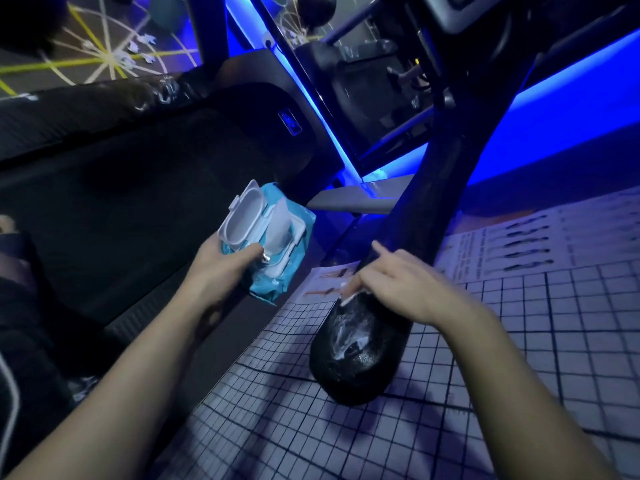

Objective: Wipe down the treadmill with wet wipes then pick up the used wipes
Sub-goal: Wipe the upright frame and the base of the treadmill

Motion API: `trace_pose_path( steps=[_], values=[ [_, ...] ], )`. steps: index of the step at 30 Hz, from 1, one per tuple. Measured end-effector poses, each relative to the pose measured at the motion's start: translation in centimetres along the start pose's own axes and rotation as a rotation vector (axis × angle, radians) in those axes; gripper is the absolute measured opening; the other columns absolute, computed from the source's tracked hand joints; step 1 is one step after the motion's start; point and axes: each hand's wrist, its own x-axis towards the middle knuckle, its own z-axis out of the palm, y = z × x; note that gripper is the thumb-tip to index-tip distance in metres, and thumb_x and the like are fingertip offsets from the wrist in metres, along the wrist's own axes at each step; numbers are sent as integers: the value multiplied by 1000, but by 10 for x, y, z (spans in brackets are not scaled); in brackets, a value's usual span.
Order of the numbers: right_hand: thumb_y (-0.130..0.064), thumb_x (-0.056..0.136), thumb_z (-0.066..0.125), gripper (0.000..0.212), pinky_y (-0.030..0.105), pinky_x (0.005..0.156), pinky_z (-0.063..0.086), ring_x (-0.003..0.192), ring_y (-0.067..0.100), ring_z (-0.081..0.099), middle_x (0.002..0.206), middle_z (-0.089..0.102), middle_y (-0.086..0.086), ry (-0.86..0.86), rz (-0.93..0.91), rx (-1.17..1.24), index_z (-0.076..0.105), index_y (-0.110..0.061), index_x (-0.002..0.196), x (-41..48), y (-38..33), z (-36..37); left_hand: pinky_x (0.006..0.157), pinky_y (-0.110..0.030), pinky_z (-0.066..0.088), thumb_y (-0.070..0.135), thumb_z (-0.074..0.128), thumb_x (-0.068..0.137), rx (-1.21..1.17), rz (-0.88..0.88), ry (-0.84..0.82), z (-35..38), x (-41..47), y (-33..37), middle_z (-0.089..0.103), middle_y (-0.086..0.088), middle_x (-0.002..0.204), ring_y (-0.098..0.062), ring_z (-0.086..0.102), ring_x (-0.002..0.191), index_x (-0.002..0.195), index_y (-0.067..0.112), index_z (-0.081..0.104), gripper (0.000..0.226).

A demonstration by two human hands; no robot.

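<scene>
1. Left hand (221,268): clamped on the near end of the wet wipe pack (266,271), thumb on top beside the opening. It is held up over the treadmill belt (121,202), probably so the next sheet is in reach.
2. Wet wipe pack: teal soft pouch with its white flip lid (242,216) thrown open. One fresh sheet (278,223) stands up out of the slot, ready to pull. No brand can be read on it.
3. Right hand (405,285): fingers stretched out and close together, laid over the handrail (356,358) and pressing rather than gripping. The hand is blurred.
4. Used wipe (348,295): only a white edge shows under the right fingertips, flat against the rail.
5. Handrail: black, padded, and running from the near right up to the far centre. Its near end carries pale wet streaks, so that part looks wiped. The stretch beyond the hand looks dry, so the wiping step is judged still in hand, with collection of used wipes not yet begun.
6. Grid mat (519,358): white with dark squares, on the floor to the right of the treadmill.
7. Printed chart (512,237): rows of small figures with captions — too small to read.
8. Blue badge (290,122): on the far motor cover, unreadable.
</scene>
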Motion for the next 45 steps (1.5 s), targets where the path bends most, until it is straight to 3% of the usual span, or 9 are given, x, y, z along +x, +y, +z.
trace_pose_path(
  steps=[4,7,13,23,26,29,32,36,45],
  values=[
    [-15,94,45,40,8,112,26,127,-5,51,63,66,-30,84,-53,136,83,-23,86,14,3,-11,54,-23,55,-12,60,89,8,-12,-16,2,-2,-1,77,1,79,-14,72,65,111,11,69,33],
    [-13,93,44,42,16,116,29,105,-22,55,74,71,-31,302,-38,167,83,-25,84,27,11,-27,55,-22,55,-13,60,90,44,-10,-32,6,-6,-2,78,2,80,-13,72,66,112,11,69,33],
    [-47,90,28,56,37,109,36,155,13,8,135,65,-1,125,146,-130,78,-24,101,42,33,-16,57,-24,57,-13,60,91,41,-16,-41,6,-11,0,78,-3,84,-16,74,69,122,2,67,35],
    [-47,86,13,67,34,117,30,149,3,23,124,71,-6,29,-172,-142,76,-41,110,-13,-7,30,53,-22,55,-16,57,90,-12,-15,-41,4,-14,7,77,-1,76,-15,73,63,116,5,67,34],
    [-29,96,25,55,8,113,22,129,-20,37,93,77,-8,38,-218,72,79,-26,109,-24,-16,23,55,-25,57,-16,57,90,-29,-16,-41,2,-11,6,78,-4,80,-17,74,66,117,5,67,36],
    [-25,100,26,55,4,104,28,105,-34,42,62,61,-35,244,-203,281,80,-13,100,-19,-8,0,56,-25,57,-15,58,90,-20,-16,-37,2,-12,3,78,-5,82,-18,74,68,118,4,67,36],
    [-26,96,26,57,5,103,29,113,-27,44,89,73,-26,409,-80,223,80,-7,100,10,9,-19,57,-25,58,-15,59,90,-3,-27,-41,4,-13,-1,79,-6,85,-18,75,70,120,4,67,37],
    [-30,99,26,54,40,115,30,151,23,24,127,70,-11,208,125,-74,79,-24,95,38,24,-16,63,-27,60,-13,60,90,43,-17,-51,5,-14,-8,80,-9,96,-20,77,78,123,4,68,38],
    [-39,89,14,65,16,118,18,145,0,26,113,75,-5,143,-166,-185,76,-39,108,-17,-10,38,58,-26,58,-15,56,92,-20,-7,-60,4,-15,-1,79,-4,84,-19,76,71,112,9,69,33]
  ],
)
